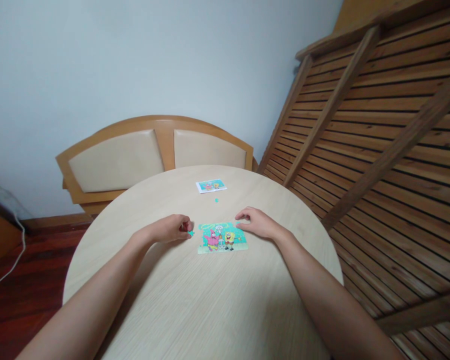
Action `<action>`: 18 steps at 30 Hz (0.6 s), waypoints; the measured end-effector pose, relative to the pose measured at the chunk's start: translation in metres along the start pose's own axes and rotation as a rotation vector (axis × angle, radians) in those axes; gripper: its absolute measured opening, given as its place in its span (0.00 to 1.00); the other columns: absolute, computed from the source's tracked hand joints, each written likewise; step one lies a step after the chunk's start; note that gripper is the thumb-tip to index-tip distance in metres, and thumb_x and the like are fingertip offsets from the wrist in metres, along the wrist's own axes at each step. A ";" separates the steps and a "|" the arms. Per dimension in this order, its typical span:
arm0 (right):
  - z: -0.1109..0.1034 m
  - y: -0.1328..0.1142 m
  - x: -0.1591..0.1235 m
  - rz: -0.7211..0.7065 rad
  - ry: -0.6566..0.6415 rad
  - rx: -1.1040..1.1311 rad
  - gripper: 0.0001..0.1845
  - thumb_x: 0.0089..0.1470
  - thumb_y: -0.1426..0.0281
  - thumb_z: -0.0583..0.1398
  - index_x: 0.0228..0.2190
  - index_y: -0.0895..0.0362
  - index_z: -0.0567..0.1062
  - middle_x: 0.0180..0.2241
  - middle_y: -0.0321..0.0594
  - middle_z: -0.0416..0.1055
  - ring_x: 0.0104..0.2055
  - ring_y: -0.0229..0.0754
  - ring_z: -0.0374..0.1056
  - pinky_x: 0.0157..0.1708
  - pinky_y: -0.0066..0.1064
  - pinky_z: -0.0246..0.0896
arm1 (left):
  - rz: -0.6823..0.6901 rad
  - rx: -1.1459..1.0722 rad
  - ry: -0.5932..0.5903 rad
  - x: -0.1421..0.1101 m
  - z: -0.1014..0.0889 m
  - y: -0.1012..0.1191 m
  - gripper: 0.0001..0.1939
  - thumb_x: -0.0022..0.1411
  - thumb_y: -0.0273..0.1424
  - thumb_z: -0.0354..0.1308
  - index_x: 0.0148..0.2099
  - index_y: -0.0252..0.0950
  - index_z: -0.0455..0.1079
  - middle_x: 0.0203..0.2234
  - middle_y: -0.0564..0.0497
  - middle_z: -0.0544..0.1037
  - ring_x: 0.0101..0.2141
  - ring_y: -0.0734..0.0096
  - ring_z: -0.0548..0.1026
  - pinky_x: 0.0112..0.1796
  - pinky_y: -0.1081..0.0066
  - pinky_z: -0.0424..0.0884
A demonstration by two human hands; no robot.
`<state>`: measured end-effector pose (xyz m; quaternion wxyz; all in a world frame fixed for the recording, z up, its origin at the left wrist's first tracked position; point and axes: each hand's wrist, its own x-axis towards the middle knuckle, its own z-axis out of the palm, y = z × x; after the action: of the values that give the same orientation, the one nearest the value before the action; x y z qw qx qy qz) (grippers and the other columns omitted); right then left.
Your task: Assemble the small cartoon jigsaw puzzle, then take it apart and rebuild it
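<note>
One cartoon puzzle [222, 242] is lying flat on the round desk [195, 300], dead ahead at twelve o'clock. Between its nine and ten, the left hand [172, 228] is pinching a tiny teal piece [191, 233]. At its two, the right hand's [260, 223] fingers are curving by the corner; can't tell if they're gripping anything. Past that, toward twelve, a loose piece [216, 200] is sitting before a picture card [211, 186]. Imo the risk is a careless nudge knocking that corner askew.
</note>
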<state>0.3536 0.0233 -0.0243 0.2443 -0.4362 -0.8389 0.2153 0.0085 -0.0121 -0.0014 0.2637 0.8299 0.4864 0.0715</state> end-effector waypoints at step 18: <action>0.000 0.000 0.000 0.013 -0.009 -0.009 0.14 0.51 0.65 0.66 0.40 0.57 0.81 0.41 0.45 0.76 0.42 0.45 0.71 0.45 0.34 0.64 | 0.116 -0.291 -0.142 0.000 0.009 0.026 0.12 0.58 0.39 0.57 0.36 0.34 0.70 0.28 0.53 0.73 0.28 0.74 0.65 0.30 0.73 0.61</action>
<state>0.3533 0.0237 -0.0243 0.2370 -0.4417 -0.8380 0.2154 0.0321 -0.0252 0.0036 0.4100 0.8128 0.4022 0.0976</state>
